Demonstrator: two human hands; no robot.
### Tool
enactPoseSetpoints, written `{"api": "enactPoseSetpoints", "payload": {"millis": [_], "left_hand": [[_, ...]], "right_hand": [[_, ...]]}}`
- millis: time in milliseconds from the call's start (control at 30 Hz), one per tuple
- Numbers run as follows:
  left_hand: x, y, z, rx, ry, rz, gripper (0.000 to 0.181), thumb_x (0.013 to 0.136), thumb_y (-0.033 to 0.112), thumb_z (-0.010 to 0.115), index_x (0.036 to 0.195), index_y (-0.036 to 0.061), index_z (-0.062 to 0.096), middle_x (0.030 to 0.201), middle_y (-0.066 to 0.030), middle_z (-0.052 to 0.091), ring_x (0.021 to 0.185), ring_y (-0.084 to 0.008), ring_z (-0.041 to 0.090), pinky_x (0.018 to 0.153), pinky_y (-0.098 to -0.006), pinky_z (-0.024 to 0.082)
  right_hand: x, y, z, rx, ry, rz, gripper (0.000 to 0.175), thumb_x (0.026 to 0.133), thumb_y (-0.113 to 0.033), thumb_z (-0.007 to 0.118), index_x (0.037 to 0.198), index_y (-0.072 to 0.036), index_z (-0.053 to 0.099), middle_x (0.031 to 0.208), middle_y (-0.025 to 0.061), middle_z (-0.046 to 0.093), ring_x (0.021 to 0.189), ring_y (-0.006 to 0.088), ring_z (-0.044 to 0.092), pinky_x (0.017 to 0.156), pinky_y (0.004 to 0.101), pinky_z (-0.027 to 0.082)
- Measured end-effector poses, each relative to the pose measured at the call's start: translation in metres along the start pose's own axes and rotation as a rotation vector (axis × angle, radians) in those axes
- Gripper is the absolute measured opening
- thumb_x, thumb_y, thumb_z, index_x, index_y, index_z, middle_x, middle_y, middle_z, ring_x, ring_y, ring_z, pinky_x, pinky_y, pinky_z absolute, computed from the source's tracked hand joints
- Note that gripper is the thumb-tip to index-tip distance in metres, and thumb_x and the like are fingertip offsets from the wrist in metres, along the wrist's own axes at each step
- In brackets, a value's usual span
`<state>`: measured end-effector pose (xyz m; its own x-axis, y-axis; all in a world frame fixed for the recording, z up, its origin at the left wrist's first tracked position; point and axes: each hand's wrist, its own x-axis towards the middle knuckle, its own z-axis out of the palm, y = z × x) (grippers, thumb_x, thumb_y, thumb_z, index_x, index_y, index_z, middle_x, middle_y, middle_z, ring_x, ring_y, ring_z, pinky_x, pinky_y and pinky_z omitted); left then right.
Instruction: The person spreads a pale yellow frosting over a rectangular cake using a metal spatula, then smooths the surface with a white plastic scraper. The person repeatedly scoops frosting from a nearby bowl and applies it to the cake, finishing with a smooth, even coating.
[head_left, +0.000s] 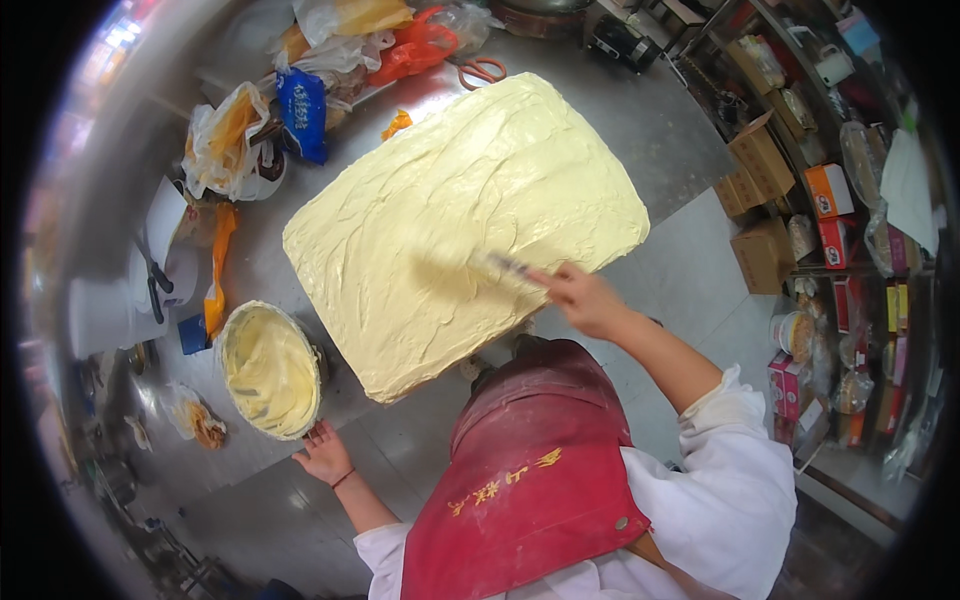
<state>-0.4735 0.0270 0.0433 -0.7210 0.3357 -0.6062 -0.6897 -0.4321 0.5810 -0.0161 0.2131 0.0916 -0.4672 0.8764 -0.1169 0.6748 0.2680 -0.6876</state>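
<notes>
A large rectangular slab (465, 172), probably a cake, is coated in pale yellow cream with ridged strokes across its top. My right hand (591, 301) grips the handle of a spatula (506, 262) over the slab's near right part. Motion blurs the blade, so whether it touches the cream is unclear. Left of the slab stands a bowl (226, 386), its rim smeared, with the same yellow cream (274, 367) inside. My left hand (325, 454) is at the bowl's near edge, palm up and fingers spread, seemingly touching its outside.
Red-handled scissors (482, 72) lie behind the slab on the metal table (660, 135). Plastic bags (225, 142), a blue packet (302, 112) and a white tub (112, 315) crowd the left and back. Shelves with cardboard boxes (761, 255) stand at the right.
</notes>
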Motion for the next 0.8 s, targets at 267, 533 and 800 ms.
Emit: {"api": "enactPoseSetpoints", "payload": {"millis": [267,533,800], "left_hand": [[0.005,0.002,-0.010,0.007,-0.010,-0.006,0.061,0.088,0.055,0.033,0.114,0.0003,0.042,0.113,-0.0131,0.046,0.105,-0.0282,0.044,0.099,-0.0445,0.032],[0.017,0.006,-0.013,0.016,-0.021,-0.040,0.062,0.089,0.055,0.031,0.112,-0.0007,0.045,0.111,-0.0137,0.048,0.104,-0.0278,0.045,0.096,-0.0432,0.034],[0.015,0.006,-0.018,0.012,-0.048,-0.037,0.062,0.089,0.055,0.031,0.111,-0.0001,0.046,0.111,-0.0129,0.048,0.104,-0.0272,0.045,0.093,-0.0423,0.036]], "right_hand": [[-0.007,0.046,-0.026,-0.154,0.202,0.380,0.041,0.089,-0.022,0.041,0.130,-0.022,0.042,0.087,0.0179,0.051,0.076,0.0330,0.054,0.068,0.0396,0.045],[-0.018,0.007,-0.004,0.055,0.199,0.130,0.039,0.085,-0.016,0.050,0.123,-0.018,0.050,0.083,0.0150,0.051,0.074,0.0296,0.054,0.065,0.0370,0.044],[0.020,0.000,0.008,0.008,0.105,0.211,0.038,0.087,-0.022,0.047,0.125,-0.019,0.049,0.080,0.0183,0.051,0.074,0.0322,0.053,0.067,0.0384,0.043]]}}
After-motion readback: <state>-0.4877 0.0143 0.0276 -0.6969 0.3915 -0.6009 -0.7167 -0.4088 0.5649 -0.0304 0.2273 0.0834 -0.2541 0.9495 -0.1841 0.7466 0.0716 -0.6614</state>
